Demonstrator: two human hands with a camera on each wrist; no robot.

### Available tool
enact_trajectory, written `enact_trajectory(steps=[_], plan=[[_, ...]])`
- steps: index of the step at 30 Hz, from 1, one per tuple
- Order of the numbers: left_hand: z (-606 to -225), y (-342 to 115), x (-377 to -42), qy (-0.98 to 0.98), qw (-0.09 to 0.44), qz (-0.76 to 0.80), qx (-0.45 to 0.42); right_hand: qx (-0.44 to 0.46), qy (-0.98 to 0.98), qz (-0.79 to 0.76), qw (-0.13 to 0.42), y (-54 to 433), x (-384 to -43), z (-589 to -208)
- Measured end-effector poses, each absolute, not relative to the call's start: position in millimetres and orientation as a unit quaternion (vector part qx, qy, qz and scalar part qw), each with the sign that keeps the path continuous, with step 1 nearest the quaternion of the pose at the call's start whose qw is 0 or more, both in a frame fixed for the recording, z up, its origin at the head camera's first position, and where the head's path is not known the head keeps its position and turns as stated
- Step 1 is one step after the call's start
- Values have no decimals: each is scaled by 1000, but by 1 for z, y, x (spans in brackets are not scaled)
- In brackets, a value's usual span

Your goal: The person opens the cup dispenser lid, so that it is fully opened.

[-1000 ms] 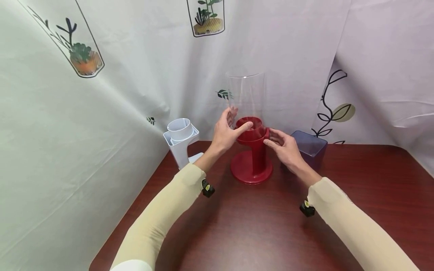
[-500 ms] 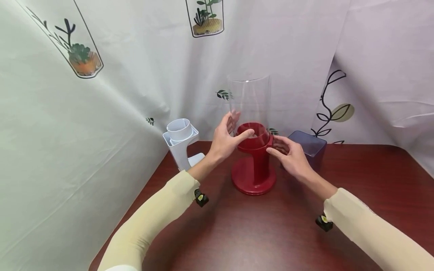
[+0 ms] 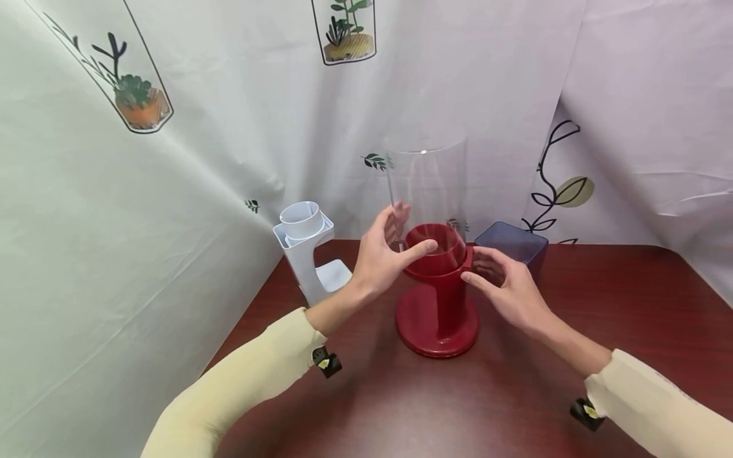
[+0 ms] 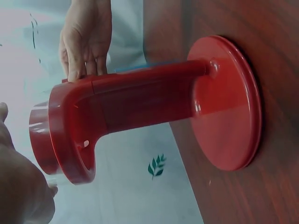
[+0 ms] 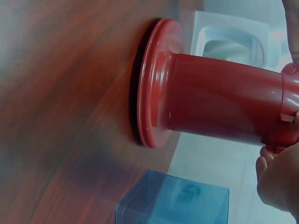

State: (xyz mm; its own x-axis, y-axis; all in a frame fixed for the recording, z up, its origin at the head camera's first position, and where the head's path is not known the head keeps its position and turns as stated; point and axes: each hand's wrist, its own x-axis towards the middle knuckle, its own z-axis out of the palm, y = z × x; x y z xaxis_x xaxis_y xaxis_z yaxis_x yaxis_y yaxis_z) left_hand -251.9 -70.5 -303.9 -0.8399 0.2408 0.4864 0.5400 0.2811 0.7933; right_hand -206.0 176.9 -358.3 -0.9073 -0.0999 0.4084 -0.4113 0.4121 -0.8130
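A red stand (image 3: 451, 305) with a round base and an upright column carries a tall clear cylinder (image 3: 428, 184) in its red top cup. My left hand (image 3: 380, 254) holds the lower part of the cylinder from the left, thumb in front and fingers behind it. On the opposite side, my right hand (image 3: 509, 286) pinches the small tab at the stand's collar. Seen from the left wrist, the column of the red stand (image 4: 140, 98) runs down to its disc base, with my right hand (image 4: 88, 37) at the collar. The base is close over the table.
A white stand (image 3: 309, 254) with a round cup on top stands at the left edge of the dark red-brown table (image 3: 618, 292). Behind my right hand sits a translucent blue-purple box (image 3: 512, 242). A printed white cloth (image 3: 487, 76) hangs behind the table.
The red stand and its cylinder have come nearer to me and slightly to the right, both hands moving along with them. The white stand and the box stay put.
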Motion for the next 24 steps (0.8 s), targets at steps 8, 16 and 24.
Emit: enact_trajectory(steps=[8,16,24], plan=[[-304,-69,-230,-783,113,-560,-245,153,-830,514,156,180,-185,-361],[-303,-70,-212,-778,100,-567,-249,148,-826,526,141,182,-167,-362],[-303,-69,-202,-773,96,-570,-262,153,-816,540,136,183,-158,-363]])
